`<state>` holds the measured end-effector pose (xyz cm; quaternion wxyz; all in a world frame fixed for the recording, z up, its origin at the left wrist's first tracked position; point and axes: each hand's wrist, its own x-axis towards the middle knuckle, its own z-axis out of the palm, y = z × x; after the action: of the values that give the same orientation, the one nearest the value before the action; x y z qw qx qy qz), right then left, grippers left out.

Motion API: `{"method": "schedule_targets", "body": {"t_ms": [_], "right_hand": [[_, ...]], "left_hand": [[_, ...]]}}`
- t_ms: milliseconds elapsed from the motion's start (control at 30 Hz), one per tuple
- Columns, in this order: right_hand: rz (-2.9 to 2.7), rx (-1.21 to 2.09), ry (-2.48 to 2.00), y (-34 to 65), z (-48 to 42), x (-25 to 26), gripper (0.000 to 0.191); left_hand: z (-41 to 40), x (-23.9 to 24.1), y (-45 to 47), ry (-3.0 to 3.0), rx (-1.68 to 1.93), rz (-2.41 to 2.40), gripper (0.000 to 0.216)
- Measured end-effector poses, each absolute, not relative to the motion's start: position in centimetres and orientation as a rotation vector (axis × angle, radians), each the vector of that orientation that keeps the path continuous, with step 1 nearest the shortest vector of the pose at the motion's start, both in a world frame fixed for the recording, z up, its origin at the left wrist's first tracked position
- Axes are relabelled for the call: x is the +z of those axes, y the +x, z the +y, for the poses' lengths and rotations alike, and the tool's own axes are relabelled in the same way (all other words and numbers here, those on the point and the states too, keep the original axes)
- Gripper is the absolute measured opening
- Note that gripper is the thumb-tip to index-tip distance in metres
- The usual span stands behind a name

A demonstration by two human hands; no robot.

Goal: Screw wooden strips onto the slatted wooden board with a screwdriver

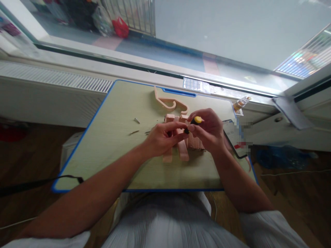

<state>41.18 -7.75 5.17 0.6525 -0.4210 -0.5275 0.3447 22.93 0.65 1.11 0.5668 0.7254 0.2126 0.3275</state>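
My right hand (210,131) is closed around a small screwdriver with a yellow and black handle (197,120), held over a pink plastic assembly (181,144) on the small table (116,137). My left hand (162,137) has its fingers curled and pinched near the screwdriver's tip, resting on the pink assembly. What the fingertips pinch is too small to see. A separate curved pink plastic part (170,102) lies just behind the assembly.
A few loose screws (136,120) lie on the table left of my hands. A dark phone or tablet (232,137) sits at the table's right edge. A small bottle (241,102) stands on the window ledge. A black strap (38,184) hangs at the left.
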Motion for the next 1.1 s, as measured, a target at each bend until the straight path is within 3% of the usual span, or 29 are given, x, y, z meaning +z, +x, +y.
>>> {"method": "schedule_targets", "body": {"t_ms": [133,333,867,1100], "right_hand": [[-1.208,0.832,-0.982,41.5,-7.9,5.6,0.032],[-1.233,0.795,-0.924,41.5,-7.7,5.7,0.021],[-1.232,0.859,-0.967,41.3,-7.8,5.3,0.035],[-1.224,0.818,-0.913,41.6,-7.7,5.4,0.023]], "left_hand": [[0.8,1.3,22.8,1.739,0.735,0.527,0.045],[0.9,1.4,22.5,1.810,0.712,0.531,0.047],[0.8,1.4,22.6,1.732,0.731,0.509,0.044],[1.1,1.5,22.3,1.887,0.689,0.511,0.045]]}}
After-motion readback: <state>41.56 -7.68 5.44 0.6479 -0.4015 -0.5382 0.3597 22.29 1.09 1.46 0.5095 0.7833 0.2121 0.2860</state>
